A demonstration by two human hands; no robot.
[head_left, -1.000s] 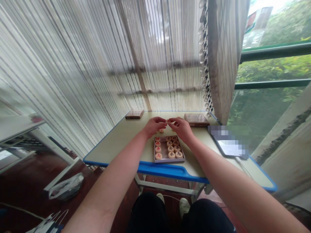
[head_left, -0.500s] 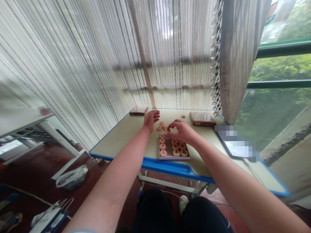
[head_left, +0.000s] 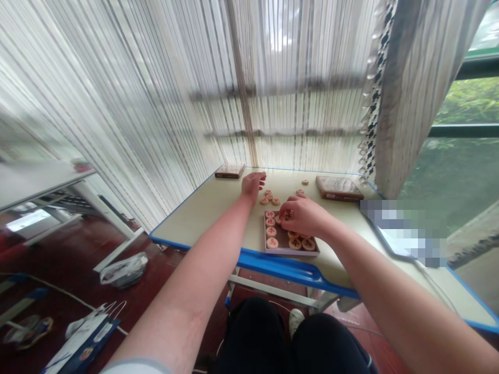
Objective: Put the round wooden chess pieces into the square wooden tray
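My right hand [head_left: 302, 217] reaches over the shallow box [head_left: 290, 253], its fingers closed on a round wooden Chinese chess piece [head_left: 278, 219] just inside the top row. Down the box's left side runs a column of red-marked pieces [head_left: 272, 232]; black-marked pieces [head_left: 307, 243] lie at its right, partly covered by my hand. My left hand [head_left: 252, 187] hovers beyond the box with its fingers loosely bent and apart, holding nothing. Just right of it and nearer to me, several loose pieces [head_left: 270, 197] are clustered on the table [head_left: 202, 218].
Two more pieces lie farther back, one single piece [head_left: 305, 182] being farthest. A brown flat case [head_left: 338, 188] sits at the back right, a smaller case [head_left: 230, 171] at the back left. A tablet-like device [head_left: 393, 239] rests at the right, and a curtain [head_left: 175, 93] hangs behind.
My right hand has moved from the loose pieces back to the box, bringing a piece inside it. My left hand stays over the table, its fingers slightly more bent. The view has shifted.
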